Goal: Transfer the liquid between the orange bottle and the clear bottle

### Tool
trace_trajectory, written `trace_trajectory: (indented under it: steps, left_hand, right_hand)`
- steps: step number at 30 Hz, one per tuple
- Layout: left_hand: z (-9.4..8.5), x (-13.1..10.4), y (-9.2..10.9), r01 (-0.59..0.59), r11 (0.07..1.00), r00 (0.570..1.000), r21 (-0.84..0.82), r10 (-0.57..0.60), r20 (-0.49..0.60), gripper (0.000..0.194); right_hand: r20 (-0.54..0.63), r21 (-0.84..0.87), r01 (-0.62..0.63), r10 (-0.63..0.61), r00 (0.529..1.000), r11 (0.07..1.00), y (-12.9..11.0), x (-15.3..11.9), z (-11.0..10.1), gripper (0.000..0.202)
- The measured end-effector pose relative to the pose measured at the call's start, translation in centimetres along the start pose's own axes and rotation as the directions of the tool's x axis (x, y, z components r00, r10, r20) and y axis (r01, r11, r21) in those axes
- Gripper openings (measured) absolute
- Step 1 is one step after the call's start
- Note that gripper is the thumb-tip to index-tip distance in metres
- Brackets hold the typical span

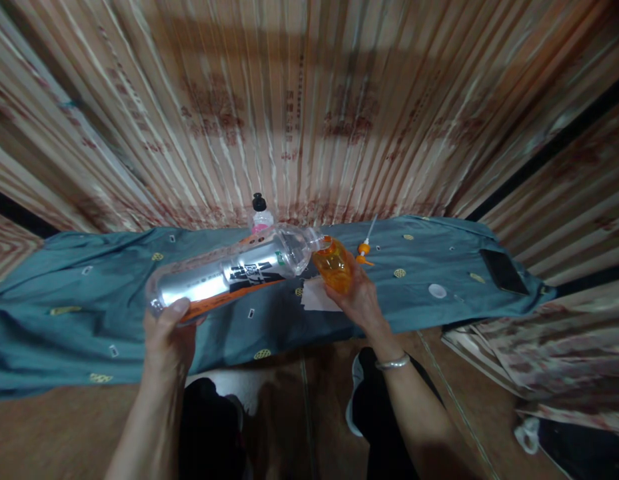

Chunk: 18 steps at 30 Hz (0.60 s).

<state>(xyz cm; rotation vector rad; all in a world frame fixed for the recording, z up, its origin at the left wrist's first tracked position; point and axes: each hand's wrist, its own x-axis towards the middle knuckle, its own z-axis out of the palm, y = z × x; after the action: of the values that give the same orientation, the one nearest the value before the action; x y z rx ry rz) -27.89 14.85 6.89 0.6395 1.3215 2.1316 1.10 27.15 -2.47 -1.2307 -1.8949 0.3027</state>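
My left hand [172, 337] is closed round the base of a large clear plastic bottle [254, 270] with a silver and orange label. The bottle is tilted, its neck pointing right and meeting the mouth of a small orange see-through bottle [333, 267]. Around that smaller bottle my right hand [358, 297] is wrapped, holding it at a slant. Whether liquid is flowing between the two cannot be made out. An orange pump top [364, 249] with a thin tube lies on the cloth just right of my right hand. Below the bottles is a white paper [319, 295].
A teal patterned cloth [389, 303] covers the narrow table. Behind the large bottle stands a clear bottle with a black cap [259, 203]. A round white lid [438, 291] and a dark phone [504, 271] lie on the right. Striped curtains [299, 120] hang behind.
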Motion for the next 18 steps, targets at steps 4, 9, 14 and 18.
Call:
trace_trajectory:
  steps: [4,9,14,18]
  left_hand:
    - [-0.03,-0.06,-0.02,-0.004,1.000,1.000,-0.003,0.004,-0.010,0.050]
    - [-0.24,0.05,-0.28,-0.010,1.000,1.000,-0.001,0.010,0.004,0.052]
    - [-0.19,0.04,-0.26,-0.017,1.000,1.000,0.007,0.017,0.014,0.052]
    - [-0.17,0.00,-0.22,-0.025,1.000,0.999,0.011,0.025,0.021,0.056]
  right_hand:
    - [0.007,-0.005,-0.010,0.010,1.000,1.000,-0.03,0.00,-0.09,0.089]
    - [0.016,0.003,-0.010,0.010,1.000,1.000,0.02,0.04,-0.22,0.090]
    - [0.014,0.019,-0.023,0.023,1.000,1.000,-0.12,0.09,-0.28,0.089]
    - [0.009,0.018,-0.020,0.020,1.000,1.000,-0.02,0.05,-0.16,0.089]
